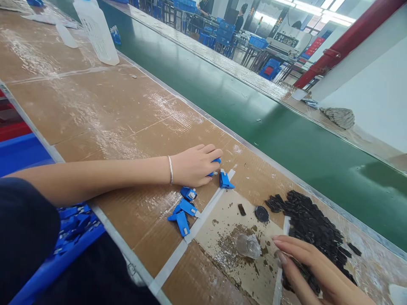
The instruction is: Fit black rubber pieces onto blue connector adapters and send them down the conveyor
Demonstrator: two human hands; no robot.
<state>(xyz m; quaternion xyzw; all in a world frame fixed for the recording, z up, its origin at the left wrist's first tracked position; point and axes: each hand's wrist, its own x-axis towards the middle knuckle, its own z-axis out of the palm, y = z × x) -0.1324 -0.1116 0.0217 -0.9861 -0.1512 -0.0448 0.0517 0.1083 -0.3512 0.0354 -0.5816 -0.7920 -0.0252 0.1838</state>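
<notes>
- Blue parts are lying on the table, work seemingly midway; whether those in the bin are waiting or done isn't showing.
- Left hand is covering some, grip hidden; right hand is hovering, fingers parted.
- At least four blue parts are lying uncovered; black pieces are defying counting.

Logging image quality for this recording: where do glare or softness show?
Head view: patchy glare on the brown tabletop; pale reflections along the green belt; bright ceiling lights at upper right; distant blue crates look softer than the left hand.
</notes>
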